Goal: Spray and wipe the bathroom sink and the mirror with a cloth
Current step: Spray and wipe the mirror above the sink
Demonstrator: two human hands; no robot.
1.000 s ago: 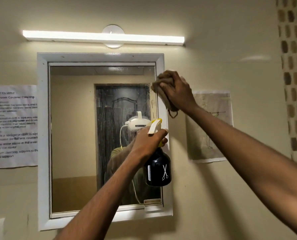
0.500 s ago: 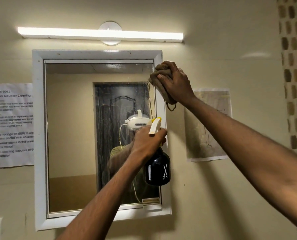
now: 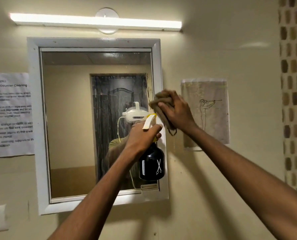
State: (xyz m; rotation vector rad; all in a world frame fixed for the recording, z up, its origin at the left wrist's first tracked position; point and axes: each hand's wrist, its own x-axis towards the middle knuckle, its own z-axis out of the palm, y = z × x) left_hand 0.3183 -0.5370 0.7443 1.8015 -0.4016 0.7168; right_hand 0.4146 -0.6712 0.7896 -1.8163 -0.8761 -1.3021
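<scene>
Since a second ago the right hand [image 3: 176,111] has slid its bunched brown cloth [image 3: 161,105] down the mirror's [image 3: 71,118] right frame edge, from the top corner to mid-height, so that side looks nearly wiped. Nearer, the left hand [image 3: 142,137] grips the black spray bottle [image 3: 152,163] by its neck. Streaks remain on the glass behind; the sink is out of view.
</scene>
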